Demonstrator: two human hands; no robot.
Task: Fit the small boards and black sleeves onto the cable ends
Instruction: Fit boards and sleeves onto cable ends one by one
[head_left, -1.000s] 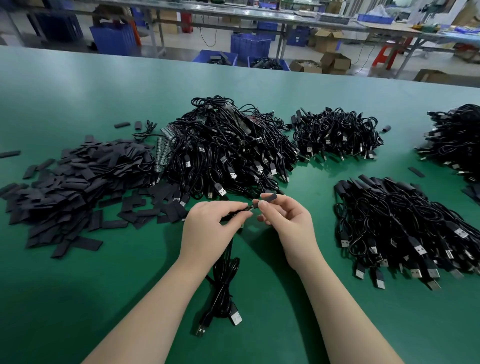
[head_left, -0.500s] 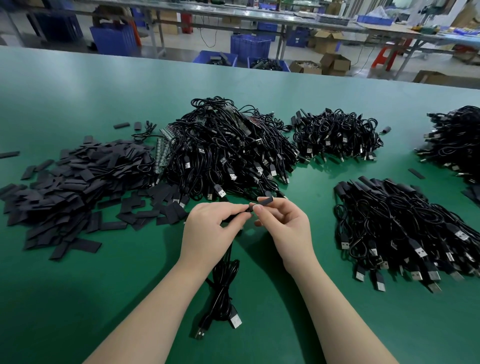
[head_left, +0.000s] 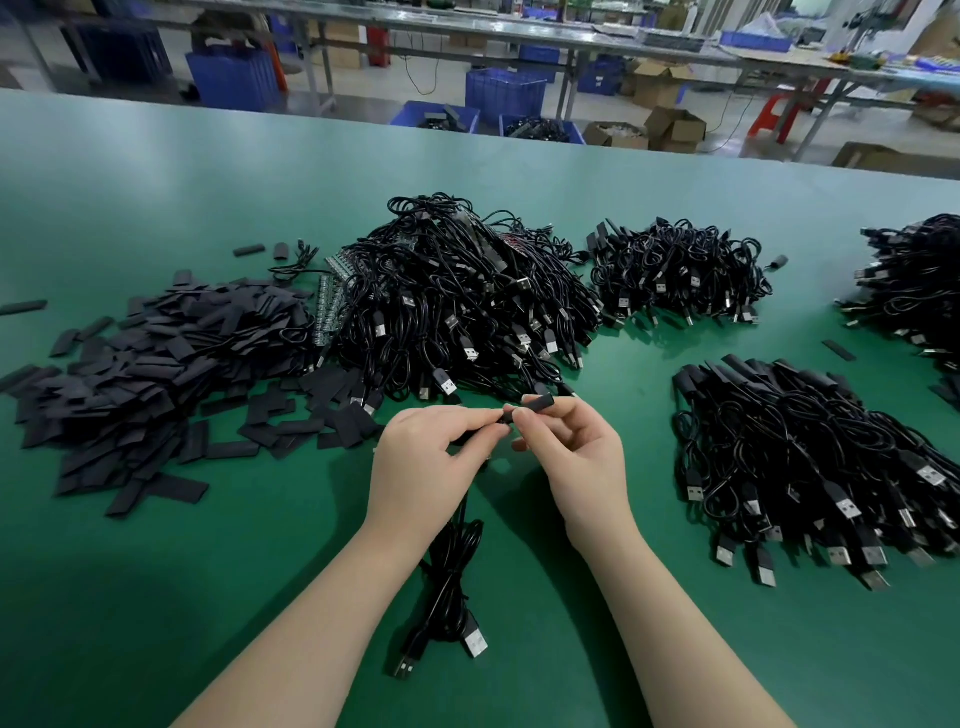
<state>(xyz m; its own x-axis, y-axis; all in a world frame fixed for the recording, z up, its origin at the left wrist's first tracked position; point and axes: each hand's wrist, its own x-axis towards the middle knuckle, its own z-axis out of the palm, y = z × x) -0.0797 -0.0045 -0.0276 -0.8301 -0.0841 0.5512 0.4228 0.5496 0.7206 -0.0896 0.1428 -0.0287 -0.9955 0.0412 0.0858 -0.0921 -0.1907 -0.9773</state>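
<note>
Left hand (head_left: 423, 460) pinches thin black cable end (head_left: 505, 418); right hand (head_left: 574, 449) pinches short black flat sleeve (head_left: 537, 402) above green table (head_left: 156, 597). Risk imo: tiny opening, sleeve snags, buckles, or slips from grip.

Matt black sleeves (head_left: 135, 374); glossy cables (head_left: 457, 296); smooth green table (head_left: 156, 571).

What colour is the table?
Green, all over the table; the head view shows it.
</note>
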